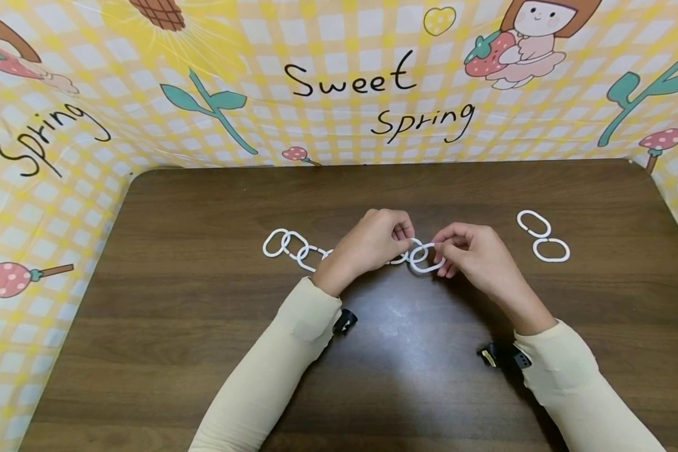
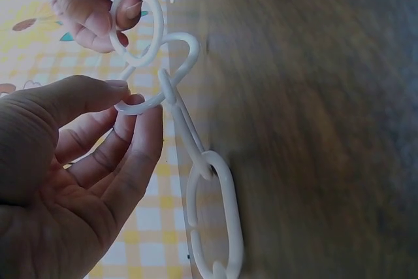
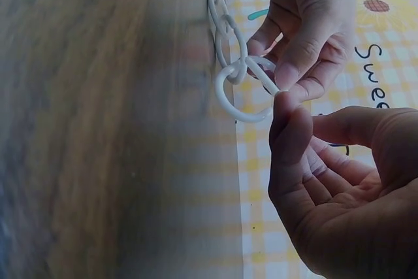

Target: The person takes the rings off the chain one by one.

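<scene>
A chain of white plastic links [image 2: 233, 220] lies across the middle of the table, partly hidden behind the left wrist in the head view. At its right end, my left hand [image 1: 370, 242] pinches the end link [image 2: 193, 50] between thumb and fingertips, raised off the table in the left wrist view. Another white link [image 2: 157, 27] is pinched by my right hand [image 1: 477, 254] and crosses the end link. Both hands face each other, with the two links between their fingertips. Each link is an oval; one in the chain shows a small gap in its side.
Two loose white links, an upper one [image 1: 542, 217] and a lower one [image 1: 550, 260], lie touching to the right of the right hand. Behind the brown wooden table [image 1: 203, 351] stands a yellow checked cloth [image 1: 339, 125] with printed drawings. It also rises along the left and right sides.
</scene>
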Action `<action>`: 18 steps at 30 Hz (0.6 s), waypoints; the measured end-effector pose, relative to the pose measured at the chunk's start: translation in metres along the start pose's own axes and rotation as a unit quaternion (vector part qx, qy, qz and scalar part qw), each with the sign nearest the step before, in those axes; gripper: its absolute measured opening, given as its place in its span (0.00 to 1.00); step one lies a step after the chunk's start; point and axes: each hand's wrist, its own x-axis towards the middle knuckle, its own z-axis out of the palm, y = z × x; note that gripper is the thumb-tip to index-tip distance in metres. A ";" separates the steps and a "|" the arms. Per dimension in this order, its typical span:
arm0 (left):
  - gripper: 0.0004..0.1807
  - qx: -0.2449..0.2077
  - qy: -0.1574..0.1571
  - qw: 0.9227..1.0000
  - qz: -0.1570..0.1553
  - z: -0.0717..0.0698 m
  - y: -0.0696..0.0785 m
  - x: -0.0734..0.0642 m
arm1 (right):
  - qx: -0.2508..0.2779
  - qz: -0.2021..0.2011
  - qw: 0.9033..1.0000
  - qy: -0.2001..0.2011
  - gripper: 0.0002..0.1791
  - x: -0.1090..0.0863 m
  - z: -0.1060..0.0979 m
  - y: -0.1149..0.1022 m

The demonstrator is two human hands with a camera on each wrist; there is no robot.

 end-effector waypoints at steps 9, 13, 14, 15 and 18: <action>0.02 -0.016 0.003 1.000 0.004 -0.001 -0.003 -0.002 | 0.011 -0.015 1.000 0.019 0.09 -0.003 -0.012 0.004; 0.03 -0.019 0.006 1.000 0.008 0.000 -0.004 -0.003 | 0.019 -0.019 0.999 0.028 0.09 -0.004 -0.019 0.008; 0.03 -0.019 0.007 1.000 0.009 0.000 -0.005 -0.003 | 0.021 -0.020 0.999 0.031 0.09 -0.005 -0.021 0.009; 0.03 -0.019 0.007 1.000 0.009 0.000 -0.005 -0.003 | 0.024 -0.020 0.999 0.033 0.09 -0.005 -0.023 0.010; 0.04 -0.017 0.010 1.000 0.011 0.000 -0.006 -0.003 | 0.028 -0.019 0.999 0.041 0.10 -0.007 -0.029 0.013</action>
